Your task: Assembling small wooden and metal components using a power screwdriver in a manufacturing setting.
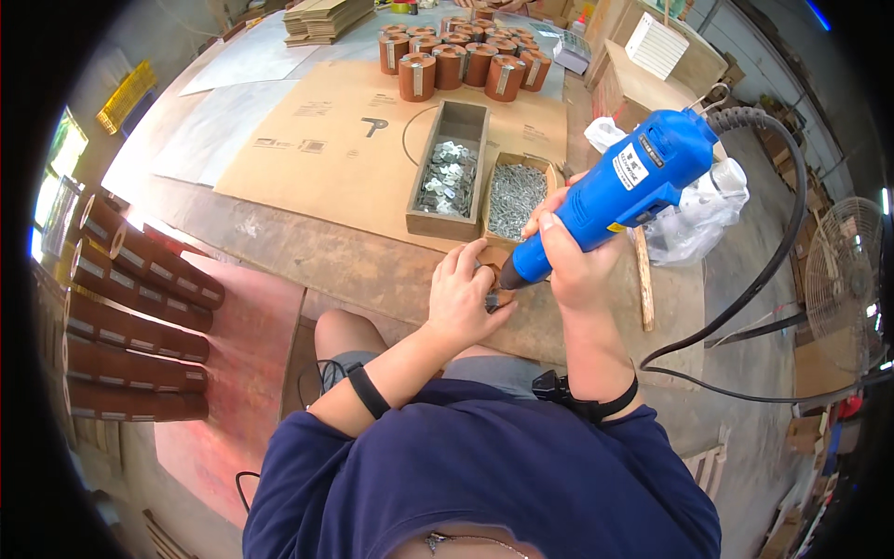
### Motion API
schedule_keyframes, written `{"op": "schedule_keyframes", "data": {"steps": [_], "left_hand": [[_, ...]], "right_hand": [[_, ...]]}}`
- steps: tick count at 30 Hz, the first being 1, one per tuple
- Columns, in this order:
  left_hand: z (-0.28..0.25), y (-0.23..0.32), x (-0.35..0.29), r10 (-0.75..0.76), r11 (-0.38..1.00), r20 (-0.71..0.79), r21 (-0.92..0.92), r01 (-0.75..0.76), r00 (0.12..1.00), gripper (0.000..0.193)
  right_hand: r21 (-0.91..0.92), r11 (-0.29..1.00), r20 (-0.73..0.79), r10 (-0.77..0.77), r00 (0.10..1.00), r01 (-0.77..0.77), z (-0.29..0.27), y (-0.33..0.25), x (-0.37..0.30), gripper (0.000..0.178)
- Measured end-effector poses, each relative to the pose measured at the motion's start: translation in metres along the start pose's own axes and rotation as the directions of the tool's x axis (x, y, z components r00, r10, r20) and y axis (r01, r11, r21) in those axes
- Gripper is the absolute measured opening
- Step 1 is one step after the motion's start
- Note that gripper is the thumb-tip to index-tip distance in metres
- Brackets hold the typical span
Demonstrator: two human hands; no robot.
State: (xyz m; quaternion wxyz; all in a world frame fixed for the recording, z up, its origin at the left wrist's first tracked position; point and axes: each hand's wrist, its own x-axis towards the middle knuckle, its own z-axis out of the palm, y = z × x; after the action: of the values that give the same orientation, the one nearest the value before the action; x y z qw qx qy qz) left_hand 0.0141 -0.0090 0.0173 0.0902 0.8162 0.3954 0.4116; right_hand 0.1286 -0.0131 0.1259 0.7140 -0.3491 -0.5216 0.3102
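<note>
My right hand (582,264) grips a blue corded rivet gun (643,168), which slants down to the left. The dark nose of the gun meets a small brown cylinder (494,257) at the table's near edge. Fingers of my left hand (462,300) curl over that cylinder and steady it; much of it is hidden behind the hand and the nose. Just beyond lies a cardboard box (520,197) full of thin silvery rivets. Beside it a long grey tray (416,224) holds small shiny metal plates.
Several brown cylinders (416,76) with metal strips stand at the back. Longer brown tubes (140,321) lie at the left. Flat cardboard (307,130) covers part of the table. A wooden stick (644,279) and plastic bag (684,224) lie right, near the gun's black cable (792,224) and a fan (843,265).
</note>
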Motion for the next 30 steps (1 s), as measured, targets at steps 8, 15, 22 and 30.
{"op": "schedule_keyframes", "data": {"steps": [8,15,22,30], "left_hand": [[0.0,-0.001,0.0,-0.002,0.997,0.043,-0.083,0.006,0.999,0.036],[-0.043,-0.024,0.003,0.168,0.964,0.253,-0.245,-0.105,0.953,0.038],[-0.088,-0.029,-0.002,-0.066,0.987,0.469,-0.098,0.126,0.881,0.06],[-0.055,-0.01,-0.018,-0.262,0.917,0.165,-0.264,0.299,0.951,0.089]], "right_hand": [[0.225,0.973,-0.142,-0.018,0.99,0.05,-0.021,0.004,0.0,0.046],[0.314,0.949,-0.498,0.162,0.852,0.003,-0.105,0.018,0.002,0.034],[0.258,0.959,-0.763,0.275,0.585,-0.115,-0.19,0.066,-0.034,0.021],[0.311,0.937,-0.813,0.35,0.465,-0.161,-0.226,0.114,-0.066,0.02]]}}
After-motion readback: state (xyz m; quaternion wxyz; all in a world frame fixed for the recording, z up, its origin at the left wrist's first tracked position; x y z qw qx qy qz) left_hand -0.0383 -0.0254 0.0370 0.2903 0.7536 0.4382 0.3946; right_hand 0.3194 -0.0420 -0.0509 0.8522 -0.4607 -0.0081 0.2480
